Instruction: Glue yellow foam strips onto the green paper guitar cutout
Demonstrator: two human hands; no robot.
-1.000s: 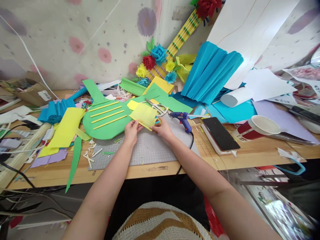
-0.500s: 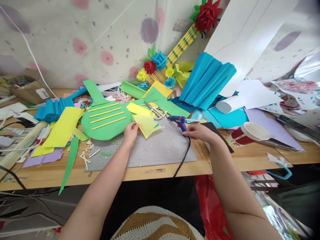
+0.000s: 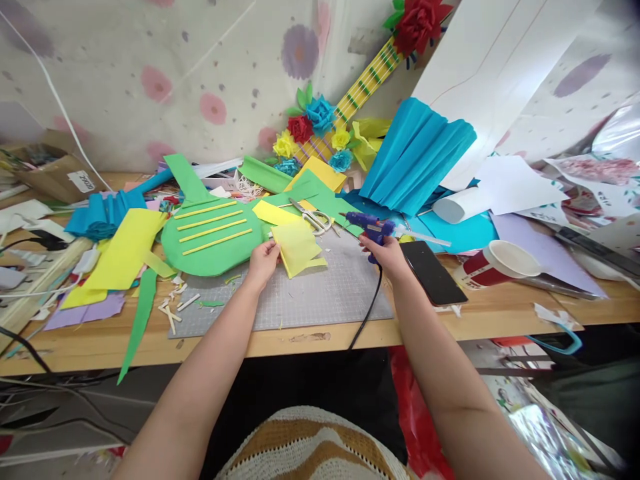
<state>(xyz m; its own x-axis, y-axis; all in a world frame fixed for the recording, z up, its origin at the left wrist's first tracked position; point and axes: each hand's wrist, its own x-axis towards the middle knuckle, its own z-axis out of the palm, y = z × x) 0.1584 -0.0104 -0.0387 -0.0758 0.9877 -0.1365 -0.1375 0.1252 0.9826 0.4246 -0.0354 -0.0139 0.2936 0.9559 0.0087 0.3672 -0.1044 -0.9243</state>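
Raised since the earlier frame, the glue gun (image 3: 371,224) fills our right grip (image 3: 389,255) right of centre, lying crosswise, tip leftward, with the yellow paper (image 3: 294,249) lower left at frame centre, pinched by our left grip (image 3: 264,263).

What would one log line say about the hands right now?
left hand: holds yellow paper above grey mat | right hand: grips glue gun | scissors: unheld, beyond yellow paper
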